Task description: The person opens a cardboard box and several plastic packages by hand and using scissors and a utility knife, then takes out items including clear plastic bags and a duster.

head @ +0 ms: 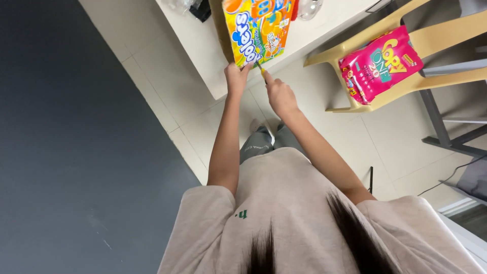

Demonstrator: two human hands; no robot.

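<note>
A large orange and yellow snack bag (256,28) lies on the edge of a white table (203,45). My left hand (236,78) grips the bag's near corner. My right hand (279,94) is beside it, closed on a thin green and yellow tool (261,69) whose tip touches the bag's lower edge. I cannot tell what kind of tool it is. Both arms reach forward from my beige shirt.
A beige plastic chair (431,45) at the right holds a pink snack bag (380,63). A clear object (309,9) and dark items (200,9) sit farther back on the table. A dark wall (61,137) fills the left. Metal frame legs (446,127) stand on the tiled floor at right.
</note>
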